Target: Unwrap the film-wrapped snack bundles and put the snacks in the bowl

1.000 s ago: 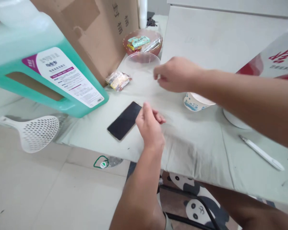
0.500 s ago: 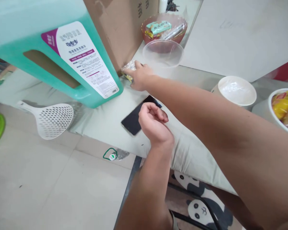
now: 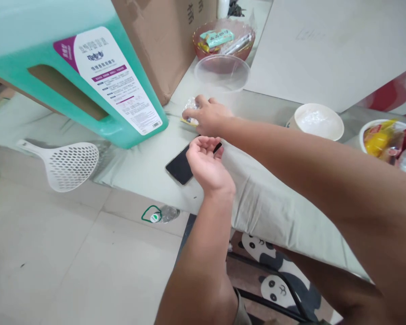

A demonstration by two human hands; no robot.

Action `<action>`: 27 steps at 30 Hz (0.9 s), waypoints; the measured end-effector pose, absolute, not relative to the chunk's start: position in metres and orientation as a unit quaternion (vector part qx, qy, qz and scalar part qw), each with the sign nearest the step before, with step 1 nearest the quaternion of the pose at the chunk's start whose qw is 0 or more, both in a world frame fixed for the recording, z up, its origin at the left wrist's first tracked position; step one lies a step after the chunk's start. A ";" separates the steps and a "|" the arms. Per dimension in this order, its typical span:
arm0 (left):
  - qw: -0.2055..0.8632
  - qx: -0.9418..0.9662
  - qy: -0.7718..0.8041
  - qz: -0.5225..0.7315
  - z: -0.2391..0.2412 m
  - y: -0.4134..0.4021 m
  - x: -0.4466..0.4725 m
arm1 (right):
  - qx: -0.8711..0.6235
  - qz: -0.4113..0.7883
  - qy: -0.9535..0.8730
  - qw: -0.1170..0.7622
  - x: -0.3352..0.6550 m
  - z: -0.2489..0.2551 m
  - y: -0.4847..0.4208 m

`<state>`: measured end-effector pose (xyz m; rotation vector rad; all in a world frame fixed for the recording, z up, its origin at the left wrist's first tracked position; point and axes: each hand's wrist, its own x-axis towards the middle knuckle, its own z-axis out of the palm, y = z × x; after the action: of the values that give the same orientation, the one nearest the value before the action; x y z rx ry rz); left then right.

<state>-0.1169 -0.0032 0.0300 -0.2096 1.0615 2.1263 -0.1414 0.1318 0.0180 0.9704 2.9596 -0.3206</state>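
Note:
My right hand (image 3: pixel 209 115) reaches across the table, its fingers closed over a small packet (image 3: pixel 191 110) in clear crinkled wrap with a yellow edge. Part of that packet is hidden under the fingers. Nearer to me, my left hand (image 3: pixel 208 163) is held palm up with loosely curled fingers and nothing visible in it. A black smartphone (image 3: pixel 180 168) lies flat just beyond and partly behind the left hand. Behind the right hand stands a clear round plastic tub (image 3: pixel 222 79).
A big jug of green liquid (image 3: pixel 131 54) and a cardboard box (image 3: pixel 165 45) stand at left. A white slotted scoop (image 3: pixel 71 164) juts past the table edge. Farther back is a red bowl of snacks (image 3: pixel 199 45). A white bowl (image 3: pixel 320 122) and a snack tub (image 3: pixel 363 135) stand right.
My right hand has drawn the packet away from the cardboard box, rightward and toward me. My left hand has turned slightly, its fingers a little more spread. The whole view has shifted somewhat.

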 end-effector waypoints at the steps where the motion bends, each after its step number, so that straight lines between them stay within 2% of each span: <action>1: 0.370 -0.081 0.413 0.828 0.029 -0.003 -0.117 | 0.314 -0.110 0.943 0.003 -0.136 0.018 0.132; 8: 0.405 -0.087 0.424 0.805 0.031 0.003 -0.109 | 0.291 -0.106 0.947 -0.086 -0.098 0.024 0.136; 12: 0.420 -0.075 0.427 0.797 0.034 0.004 -0.101 | 0.239 -0.119 0.942 -0.202 -0.050 0.030 0.117; 14: 0.467 -0.024 0.418 0.779 0.033 0.002 -0.099 | 0.257 -0.114 0.929 -0.239 -0.012 0.032 0.094; 17: 0.592 0.087 0.410 0.688 0.028 -0.002 -0.092 | 0.300 -0.106 0.904 -0.286 0.058 0.029 0.049; 21: 0.739 0.215 0.415 0.485 0.021 -0.009 -0.071 | 0.321 -0.087 0.884 -0.328 0.140 0.006 -0.004; 24: 0.765 0.304 0.419 0.383 0.017 -0.013 -0.045 | 0.317 -0.089 0.877 -0.350 0.176 -0.016 -0.028; 27: 0.748 0.365 0.419 0.362 0.011 -0.013 -0.019 | 0.325 -0.098 0.869 -0.360 0.198 -0.029 -0.041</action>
<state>-0.0186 -0.0134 0.0108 0.7989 0.9169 0.7905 0.1975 -0.0405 -0.0293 1.3513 3.6125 -0.4068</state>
